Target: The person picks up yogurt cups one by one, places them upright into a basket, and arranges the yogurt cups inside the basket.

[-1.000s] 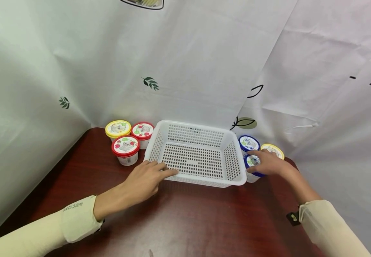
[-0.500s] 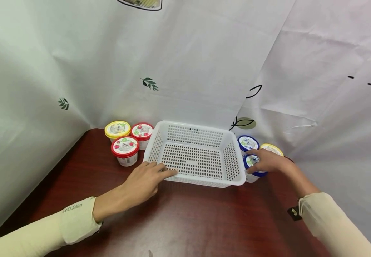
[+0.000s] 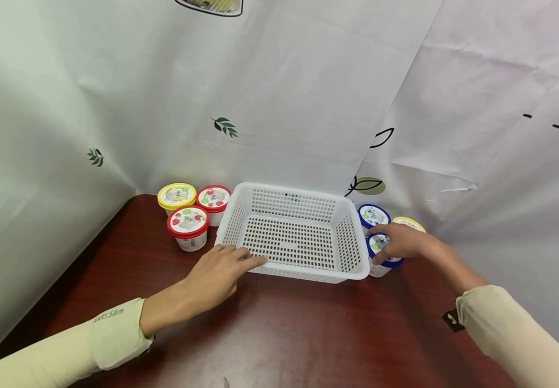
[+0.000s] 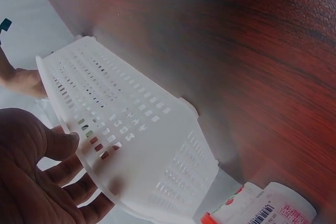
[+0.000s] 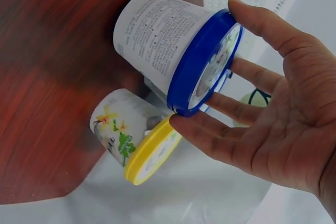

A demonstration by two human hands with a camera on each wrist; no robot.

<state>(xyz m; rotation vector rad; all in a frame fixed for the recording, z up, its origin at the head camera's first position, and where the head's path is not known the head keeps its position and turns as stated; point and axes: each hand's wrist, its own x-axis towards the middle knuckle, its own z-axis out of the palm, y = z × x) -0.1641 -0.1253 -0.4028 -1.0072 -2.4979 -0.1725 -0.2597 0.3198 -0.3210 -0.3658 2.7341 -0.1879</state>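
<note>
A white perforated basket stands mid-table against the cloth wall. My left hand grips its near rim at the left corner; in the left wrist view the hand has its thumb outside the rim and fingers behind it. To the basket's right, my right hand spans the front blue-lidded tub, which stands upright. In the right wrist view the thumb and fingers of the hand touch opposite edges of its blue lid. Another blue-lidded tub stands behind it.
A yellow-lidded tub is beyond my right hand. Left of the basket stand another yellow-lidded tub and two red-lidded tubs, one in front and one behind. Cloth walls edge the dark red table.
My right forearm has swung a little outward to the right while its hand stays over the front blue-lidded tub. The left hand and the basket have not visibly moved.
</note>
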